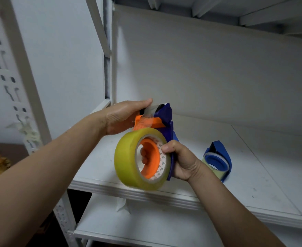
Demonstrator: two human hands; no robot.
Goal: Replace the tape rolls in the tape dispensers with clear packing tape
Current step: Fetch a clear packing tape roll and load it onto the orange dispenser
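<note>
Gripping the dispenser (166, 114) frame, my right hand (181, 164) steadies the stiff, light tape roll (128, 157); my left hand (122, 118) pinches the tape end (151, 111), flimsy and sticky I'd judge.

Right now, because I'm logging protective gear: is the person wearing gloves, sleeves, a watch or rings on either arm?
No. The left hand and right hand are ungloved, and both forearms are bare to the picture's edge. No sleeve, watch, bracelet or ring shows on the parts in view.
</note>
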